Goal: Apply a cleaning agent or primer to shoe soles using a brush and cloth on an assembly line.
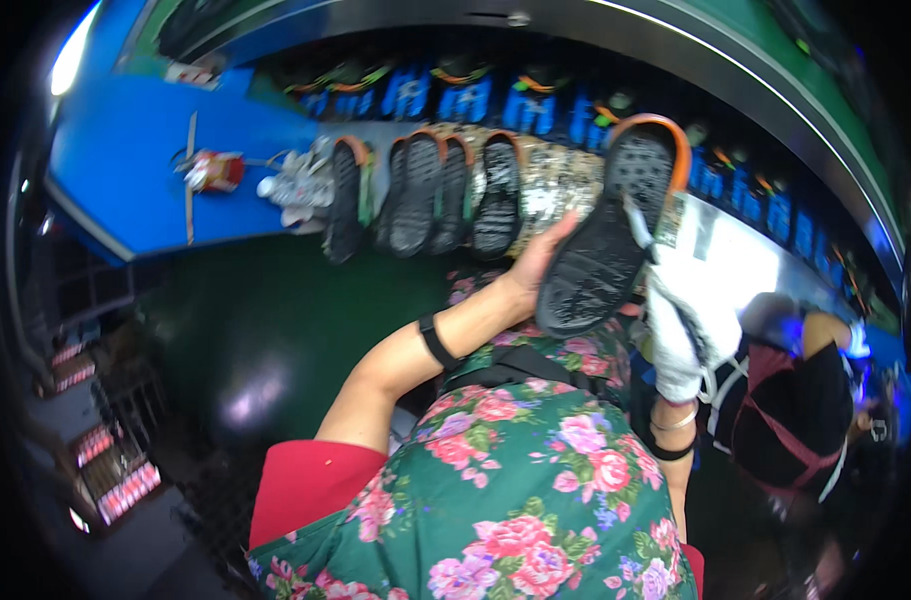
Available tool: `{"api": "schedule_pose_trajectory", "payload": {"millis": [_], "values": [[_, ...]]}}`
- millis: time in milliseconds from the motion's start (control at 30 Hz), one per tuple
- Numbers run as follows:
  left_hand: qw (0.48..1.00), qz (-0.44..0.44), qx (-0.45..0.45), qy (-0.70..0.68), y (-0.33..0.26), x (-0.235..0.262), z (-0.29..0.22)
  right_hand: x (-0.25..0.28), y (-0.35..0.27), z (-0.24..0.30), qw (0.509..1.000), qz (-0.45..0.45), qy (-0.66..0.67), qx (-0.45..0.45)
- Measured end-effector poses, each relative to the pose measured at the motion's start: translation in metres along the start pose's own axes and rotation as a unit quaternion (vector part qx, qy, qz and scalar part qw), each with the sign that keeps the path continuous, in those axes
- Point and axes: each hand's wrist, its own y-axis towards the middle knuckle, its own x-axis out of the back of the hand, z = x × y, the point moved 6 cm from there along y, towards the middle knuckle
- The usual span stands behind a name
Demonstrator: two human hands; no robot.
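Two hands are up at the shoe line. At about one o'clock from the middle of the view, the left hand (535, 262) is cupped around the heel end of a black shoe sole with an orange rim (615, 225), thumb and fingers wrapped on its edge, holding it tread-up and tilted toward one o'clock. Just below it, at about three o'clock, the right hand (680, 345), in a white work glove, is closed; it touches the lower edge of the same sole, though I cannot tell what it grips. Both wrists carry dark bands.

Behind the held sole, at twelve o'clock, a row of dark soles (430, 190) stands on edge on the grey counter (565, 175), touching one another. At ten o'clock lies a white shoe upper (293, 185), and farther left a small red object (213, 170) sits on a blue surface (125, 160). At four o'clock, another person in dark clothing (795, 410) is nearby.
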Motion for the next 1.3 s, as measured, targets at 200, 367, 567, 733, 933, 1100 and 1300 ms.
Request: {"api": "schedule_pose_trajectory", "payload": {"millis": [200,367,567,733,933,1100,1300], "values": [[0.996,-0.025,0.015,0.079,0.002,-0.008,0.007,0.007,0.020,0.001,0.999,-0.039,-0.023,0.021],[0.993,-0.050,0.014,0.102,0.004,0.018,0.002,0.002,0.029,0.024,0.985,-0.010,-0.057,0.165],[0.994,0.013,0.005,0.109,0.012,-0.012,0.006,-0.002,0.007,-0.010,0.987,-0.030,0.119,-0.104],[0.983,-0.083,-0.086,0.142,0.017,0.003,-0.003,-0.008,0.016,0.031,0.990,0.001,-0.026,0.141],[0.974,-0.082,-0.103,0.187,0.023,-0.009,-0.008,-0.004,0.001,-0.013,0.990,-0.086,0.085,-0.078],[0.961,-0.068,-0.116,0.244,0.030,-0.034,-0.013,-0.017,0.019,0.034,0.993,-0.003,0.020,0.115],[0.976,-0.005,-0.104,0.192,0.044,-0.054,-0.004,-0.012,0.010,0.006,0.986,-0.039,0.160,-0.001]]}}
